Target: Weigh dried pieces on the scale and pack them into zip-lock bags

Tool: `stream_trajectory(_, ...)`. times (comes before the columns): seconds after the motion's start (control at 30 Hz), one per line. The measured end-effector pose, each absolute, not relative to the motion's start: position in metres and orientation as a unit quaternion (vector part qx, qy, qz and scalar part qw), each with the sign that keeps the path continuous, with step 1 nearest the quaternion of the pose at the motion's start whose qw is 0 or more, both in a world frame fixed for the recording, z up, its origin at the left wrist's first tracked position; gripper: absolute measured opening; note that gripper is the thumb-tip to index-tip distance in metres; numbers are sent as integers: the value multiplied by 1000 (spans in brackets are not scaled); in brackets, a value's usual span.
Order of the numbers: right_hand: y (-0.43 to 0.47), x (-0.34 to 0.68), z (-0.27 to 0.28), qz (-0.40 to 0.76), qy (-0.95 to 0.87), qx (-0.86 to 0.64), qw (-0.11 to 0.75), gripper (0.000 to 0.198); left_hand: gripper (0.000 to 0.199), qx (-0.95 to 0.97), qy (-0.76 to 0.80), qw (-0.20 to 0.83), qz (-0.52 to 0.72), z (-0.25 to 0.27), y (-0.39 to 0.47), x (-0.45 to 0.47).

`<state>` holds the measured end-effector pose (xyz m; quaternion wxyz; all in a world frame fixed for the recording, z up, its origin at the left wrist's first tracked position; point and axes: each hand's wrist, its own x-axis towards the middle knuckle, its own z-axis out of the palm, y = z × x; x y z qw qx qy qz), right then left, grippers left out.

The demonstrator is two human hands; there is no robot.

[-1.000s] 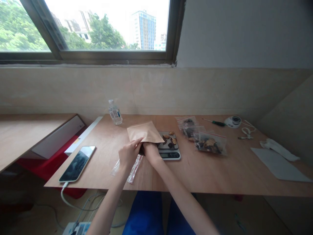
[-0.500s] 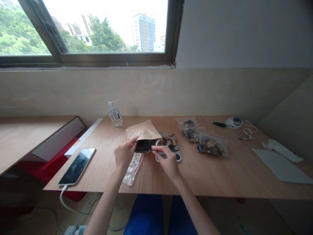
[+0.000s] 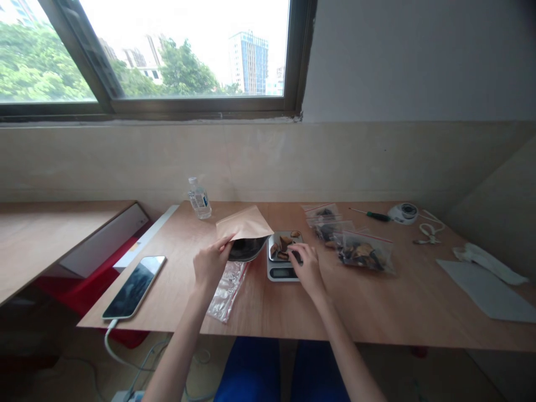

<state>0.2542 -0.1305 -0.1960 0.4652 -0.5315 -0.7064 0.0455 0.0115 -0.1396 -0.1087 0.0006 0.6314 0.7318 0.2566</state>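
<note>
Your left hand (image 3: 210, 262) pinches the lower lip of the brown kraft paper pouch (image 3: 244, 231), holding its dark mouth open near the middle of the wooden bench (image 3: 259, 301). Your right hand (image 3: 307, 267) rests on the small silver digital scale (image 3: 283, 257) just right of the pouch, fingers closing on a dark dried piece (image 3: 295, 256) on its pan. An empty clear zip bag (image 3: 226, 283) lies under your left hand.

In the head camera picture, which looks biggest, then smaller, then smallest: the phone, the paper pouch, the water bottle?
1. Paper pouch
2. Phone, close behind; it lies nearer the camera, so these two are unsure
3. Water bottle, clearly the smallest
</note>
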Motion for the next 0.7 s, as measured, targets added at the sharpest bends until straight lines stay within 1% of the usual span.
stream_trajectory(0.07, -138, 260, -201, 47, -706, -536, 460, 19, 31, 634, 730, 6, 255, -109, -139, 14)
stream_trajectory(0.2, -137, 266, -211, 53, -724, -542, 423, 20, 30, 634, 731, 15, 251, -109, -138, 20)
stream_trajectory(0.3, -127, 267, -207, 42, -735, -544, 402, 22, 31, 634, 730, 15, 254, -108, -139, 21)
stream_trajectory(0.37, -127, 264, -197, 33, -728, -542, 418, 21, 31, 632, 730, 16, 259, -108, -140, 19)
stream_trajectory(0.43, -135, 257, -185, 39, -715, -529, 455, 22, 30, 629, 732, 19, 262, -110, -140, 18)
stream_trajectory(0.5, -151, 242, -173, 68, -717, -497, 484, 24, 31, 629, 731, 22, 264, -112, -141, 20)
stream_trajectory(0.53, -159, 233, -167, 88, -732, -472, 483, 26, 31, 630, 730, 24, 263, -113, -141, 22)
stream_trajectory(0.6, -173, 211, -159, 111, -786, -415, 444, 31, 30, 635, 727, 30, 260, -115, -141, 26)
stream_trajectory(0.7, -176, 178, -150, 99, -845, -404, 335, 40, 29, 637, 725, 31, 260, -116, -142, 30)
